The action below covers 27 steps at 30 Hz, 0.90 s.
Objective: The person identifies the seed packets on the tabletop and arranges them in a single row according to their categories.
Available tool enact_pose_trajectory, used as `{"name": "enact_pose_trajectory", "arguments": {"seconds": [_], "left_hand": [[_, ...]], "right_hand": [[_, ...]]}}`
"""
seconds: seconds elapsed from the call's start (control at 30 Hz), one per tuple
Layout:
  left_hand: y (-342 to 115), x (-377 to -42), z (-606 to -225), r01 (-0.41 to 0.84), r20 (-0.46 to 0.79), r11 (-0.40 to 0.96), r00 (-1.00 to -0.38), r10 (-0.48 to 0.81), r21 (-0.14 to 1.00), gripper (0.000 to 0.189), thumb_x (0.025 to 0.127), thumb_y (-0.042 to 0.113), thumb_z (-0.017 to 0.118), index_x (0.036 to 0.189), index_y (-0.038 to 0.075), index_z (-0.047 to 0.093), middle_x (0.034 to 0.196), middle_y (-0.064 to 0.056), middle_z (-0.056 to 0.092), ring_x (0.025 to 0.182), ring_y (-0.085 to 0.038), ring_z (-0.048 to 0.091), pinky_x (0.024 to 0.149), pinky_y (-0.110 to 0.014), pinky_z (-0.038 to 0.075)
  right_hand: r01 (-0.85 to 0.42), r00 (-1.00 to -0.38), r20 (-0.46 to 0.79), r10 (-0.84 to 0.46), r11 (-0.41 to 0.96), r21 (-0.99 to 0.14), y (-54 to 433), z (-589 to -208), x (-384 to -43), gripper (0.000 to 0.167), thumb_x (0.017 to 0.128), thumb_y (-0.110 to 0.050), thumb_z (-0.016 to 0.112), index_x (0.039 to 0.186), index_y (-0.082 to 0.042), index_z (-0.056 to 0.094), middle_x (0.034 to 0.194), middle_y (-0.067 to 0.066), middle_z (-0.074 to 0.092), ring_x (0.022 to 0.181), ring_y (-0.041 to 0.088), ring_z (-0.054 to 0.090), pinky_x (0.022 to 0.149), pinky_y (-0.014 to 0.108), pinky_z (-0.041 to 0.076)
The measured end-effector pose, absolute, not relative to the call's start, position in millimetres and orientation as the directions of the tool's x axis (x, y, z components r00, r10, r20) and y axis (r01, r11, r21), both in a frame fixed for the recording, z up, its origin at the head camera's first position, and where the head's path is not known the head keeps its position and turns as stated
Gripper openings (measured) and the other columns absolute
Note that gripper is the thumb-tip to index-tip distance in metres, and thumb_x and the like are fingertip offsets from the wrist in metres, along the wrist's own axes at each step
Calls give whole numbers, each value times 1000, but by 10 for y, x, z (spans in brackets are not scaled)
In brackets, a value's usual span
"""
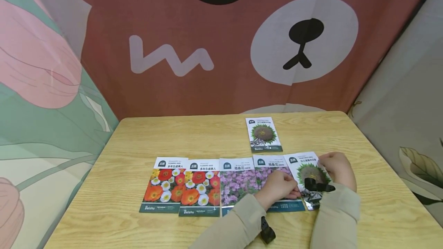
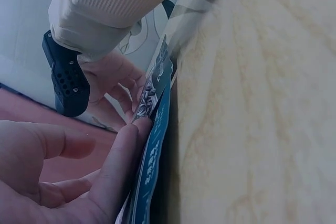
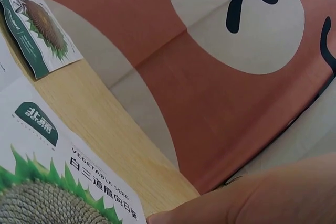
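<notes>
A sunflower seed packet (image 1: 310, 176) lies slightly tilted at the right end of a row, its left edge meeting a purple-flower seed packet (image 1: 271, 174). My right hand (image 1: 338, 168) pinches the sunflower packet's upper right edge; in the right wrist view the thumb (image 3: 210, 203) is at that edge. Over the purple packet's lower right part, my left hand (image 1: 279, 188) presses with its fingertips where the two packets meet. The left wrist view shows a left fingertip (image 2: 142, 125) on the packet edges.
Another purple-flower packet (image 1: 237, 180) and two red-and-white poppy packets (image 1: 200, 189) continue the row leftward, edges overlapping. A second sunflower packet (image 1: 264, 134) lies behind the row. The wooden table (image 1: 114, 187) ends at a printed cloth (image 1: 221, 91).
</notes>
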<state>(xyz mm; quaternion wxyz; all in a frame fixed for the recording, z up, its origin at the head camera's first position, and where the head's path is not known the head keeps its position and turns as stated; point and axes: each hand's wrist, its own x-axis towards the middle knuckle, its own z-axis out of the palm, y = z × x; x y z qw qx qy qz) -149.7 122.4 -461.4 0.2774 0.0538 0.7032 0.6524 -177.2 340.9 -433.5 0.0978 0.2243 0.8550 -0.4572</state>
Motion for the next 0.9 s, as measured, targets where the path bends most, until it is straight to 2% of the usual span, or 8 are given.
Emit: {"name": "enact_pose_trajectory", "arguments": {"seconds": [0.13, 0.33, 0.47, 0.6, 0.77, 0.9], "left_hand": [[1231, -1502, -4622, -296, -325, 136, -840, 434, 946, 21, 95, -1, 57, 85, -8, 73, 72, -16, 72, 76, -33, 75, 63, -28, 62], [1237, -1491, -4626, -314, -332, 115, -843, 423, 943, 19, 94, -1, 56, 86, -7, 72, 71, -15, 71, 75, -34, 75, 62, -30, 62], [1208, -1509, -4634, -320, -331, 102, -833, 443, 942, 16, 97, 1, 56, 94, -5, 71, 76, -12, 70, 75, -33, 75, 63, -32, 62], [1166, -1552, -4638, -332, -332, 86, -821, 465, 939, 14, 100, 6, 57, 107, 0, 67, 83, -9, 69, 76, -31, 74, 63, -34, 62], [1113, -1616, -4609, -290, -308, 107, -848, 431, 951, 9, 97, 6, 62, 105, 5, 67, 83, -8, 71, 72, -28, 73, 58, -32, 61], [1029, -1685, -4580, -206, -240, 125, -880, 409, 970, 10, 96, 6, 62, 105, 6, 66, 83, -10, 71, 70, -24, 72, 59, -32, 60]], "right_hand": [[466, -884, -372, 282, 490, -737, 3417, -4339, -1796, 39, 99, -13, 50, 123, 17, 54, 116, 32, 57, 101, 36, 56, 74, 36, 52], [476, -879, -371, 300, 486, -733, 3386, -4339, -1798, 43, 99, -17, 49, 128, 15, 49, 124, 33, 52, 108, 40, 53, 82, 44, 51], [463, -883, -336, 327, 489, -739, 3345, -4320, -1808, 47, 100, -17, 48, 133, 16, 46, 131, 37, 48, 112, 45, 53, 90, 51, 49], [441, -894, -297, 336, 537, -719, 3312, -4283, -1846, 48, 102, -21, 49, 136, 14, 46, 130, 37, 50, 110, 45, 56, 88, 50, 50], [373, -925, -252, 284, 552, -746, 3239, -4265, -1899, 46, 103, -19, 51, 137, 13, 48, 124, 36, 55, 106, 40, 60, 78, 37, 55], [315, -947, -205, 249, 583, -748, 3140, -4260, -1936, 45, 104, -17, 50, 137, 13, 49, 127, 39, 53, 104, 43, 62, 77, 39, 57]]}}
